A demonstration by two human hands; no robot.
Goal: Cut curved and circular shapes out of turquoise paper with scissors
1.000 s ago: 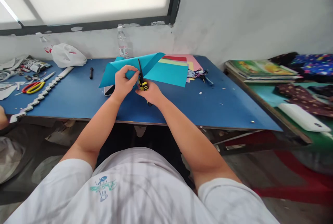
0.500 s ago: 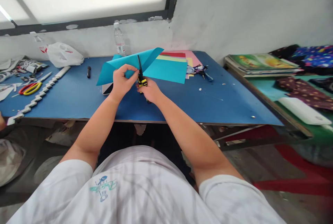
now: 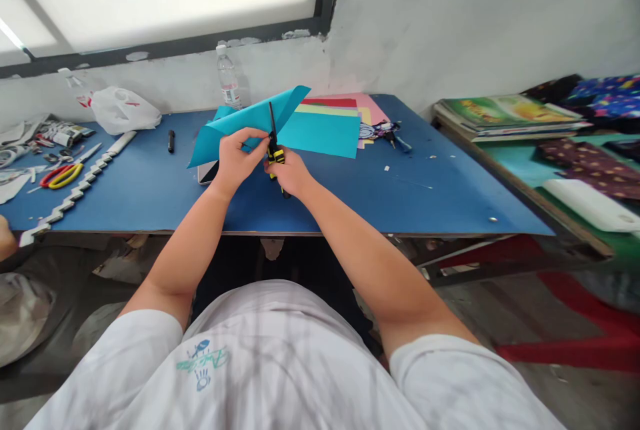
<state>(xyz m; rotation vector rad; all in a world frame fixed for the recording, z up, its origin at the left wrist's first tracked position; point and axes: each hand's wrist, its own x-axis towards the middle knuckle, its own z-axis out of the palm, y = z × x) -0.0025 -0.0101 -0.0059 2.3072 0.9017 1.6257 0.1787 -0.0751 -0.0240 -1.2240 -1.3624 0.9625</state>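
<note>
A sheet of turquoise paper (image 3: 240, 117) is held up above the table, its right end folded or curled over. My left hand (image 3: 239, 155) pinches the paper's near edge between thumb and fingers, close to the blades. In my right hand (image 3: 293, 171) are black-and-yellow scissors (image 3: 276, 155), the fingers closed round the handles. The dark blade points away from me and lies across the paper. Whether the blades are parted is hard to see. Behind my left hand, a dark-screened phone or tablet (image 3: 207, 172) is partly covered by the paper.
On the blue table (image 3: 375, 197) lie coloured sheets (image 3: 327, 133), a patterned cord bundle (image 3: 383, 131), a black marker (image 3: 171, 141), red-and-yellow scissors (image 3: 63, 177) and a folded paper chain (image 3: 75, 193). A bottle (image 3: 229, 80) stands by the wall. Another person's hand (image 3: 6, 240) shows at far left.
The scissors have turned slightly, the blade pointing more directly away from me. Both hands keep their hold, and the view has shifted a little.
</note>
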